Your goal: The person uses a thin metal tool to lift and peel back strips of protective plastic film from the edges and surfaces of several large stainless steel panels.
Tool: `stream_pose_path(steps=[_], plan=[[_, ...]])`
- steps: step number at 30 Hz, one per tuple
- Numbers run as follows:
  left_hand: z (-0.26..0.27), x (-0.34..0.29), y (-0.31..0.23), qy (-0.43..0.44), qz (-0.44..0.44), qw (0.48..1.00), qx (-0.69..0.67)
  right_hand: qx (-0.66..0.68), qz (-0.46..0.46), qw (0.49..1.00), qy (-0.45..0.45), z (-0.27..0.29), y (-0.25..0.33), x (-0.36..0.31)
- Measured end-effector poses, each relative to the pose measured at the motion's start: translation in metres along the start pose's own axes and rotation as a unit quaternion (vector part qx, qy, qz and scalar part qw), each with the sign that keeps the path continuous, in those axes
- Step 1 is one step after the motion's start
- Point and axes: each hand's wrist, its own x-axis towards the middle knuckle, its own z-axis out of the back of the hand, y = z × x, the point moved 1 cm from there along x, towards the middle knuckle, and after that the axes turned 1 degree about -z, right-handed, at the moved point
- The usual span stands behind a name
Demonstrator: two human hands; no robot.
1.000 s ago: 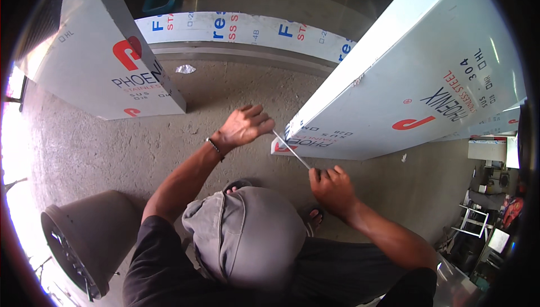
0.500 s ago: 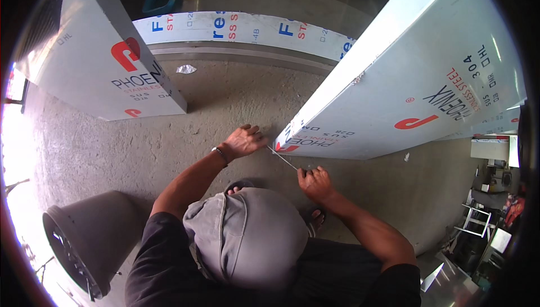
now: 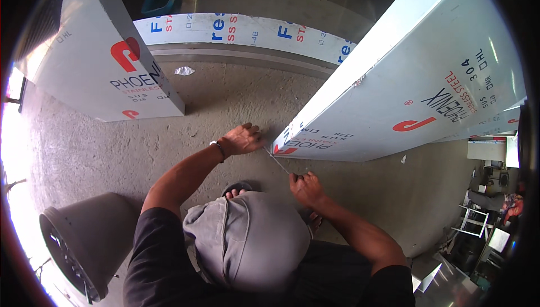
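Observation:
My right hand [image 3: 307, 189] is closed on one end of a thin, light metal rod [image 3: 278, 163]. The rod slants up and leftward, past the bottom corner of a tall panel [image 3: 371, 104] wrapped in white printed film. At the rod's far end is my left hand [image 3: 243, 139], its fingers bent together around the tip beside that corner. Exactly how those fingertips meet the rod is too small to tell. A dark bracelet circles my left wrist.
Another film-covered panel [image 3: 121, 70] stands at the left on the concrete floor [image 3: 208, 99]. A film-covered strip [image 3: 242, 30] runs along the far side. A grey bucket [image 3: 93, 239] leans at the lower left. Foil scrap [image 3: 184, 71] lies beyond my hands; assorted equipment fills the right edge.
My right hand has shifted a little left and nearer to me, tilting the rod more steeply. My left hand stays almost in place by the panel's corner.

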Motion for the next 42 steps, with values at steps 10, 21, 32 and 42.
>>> stream_pose_path(steps=[10, 21, 32, 42], plan=[[0.023, 0.008, 0.007, -0.028, -0.004, 1.0, 0.012, 0.011, -0.007, 0.998, -0.066, 0.045, 0.002, 0.01], [0.014, 0.001, 0.006, -0.02, -0.041, 0.998, 0.048, 0.009, 0.001, 0.999, -0.04, 0.024, -0.008, 0.006], [0.068, 0.023, 0.024, 0.001, -0.023, 0.999, 0.04, 0.005, 0.008, 0.992, -0.123, 0.067, -0.018, 0.012], [0.244, 0.092, 0.072, -0.127, 0.011, 0.984, 0.126, -0.021, 0.0, 0.992, -0.127, 0.286, -0.067, 0.04]])
